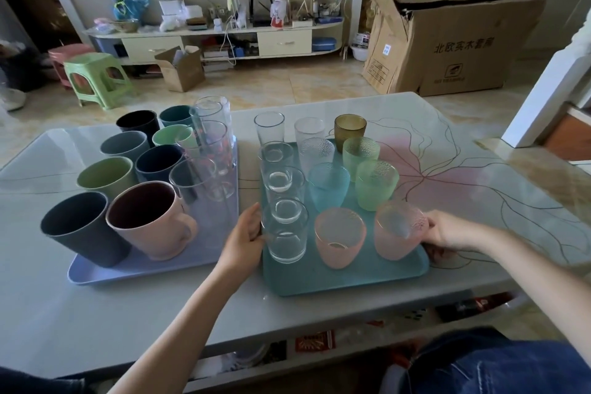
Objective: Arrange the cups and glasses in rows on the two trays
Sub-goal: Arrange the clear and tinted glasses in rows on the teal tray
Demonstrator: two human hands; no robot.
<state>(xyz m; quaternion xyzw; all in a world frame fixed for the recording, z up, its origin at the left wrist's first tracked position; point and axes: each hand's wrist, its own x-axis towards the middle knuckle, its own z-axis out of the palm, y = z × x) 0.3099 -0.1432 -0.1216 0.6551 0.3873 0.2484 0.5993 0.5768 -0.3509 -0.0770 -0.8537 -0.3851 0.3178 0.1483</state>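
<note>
A teal tray (345, 278) lies at the table's middle right. It carries a left row of clear glasses (286, 233), then rows of textured glasses: two pink ones (339, 238), a blue one (327, 185), green ones (375, 184) and an amber one (350, 128) at the far end. My left hand (246, 240) grips the tray's left edge beside the nearest clear glass. My right hand (447, 233) grips its right edge behind the right pink glass (398, 230). A lavender tray (128, 272) on the left holds several coloured cups, a pink mug (150, 221) and tall clear glasses (211, 144).
The two trays sit side by side on a glossy table (479, 176) with a flower pattern at its right. Beyond the table stand a green stool (96, 77), a small open box (182, 69) and a large cardboard box (447, 48). A shelf under the table holds packets.
</note>
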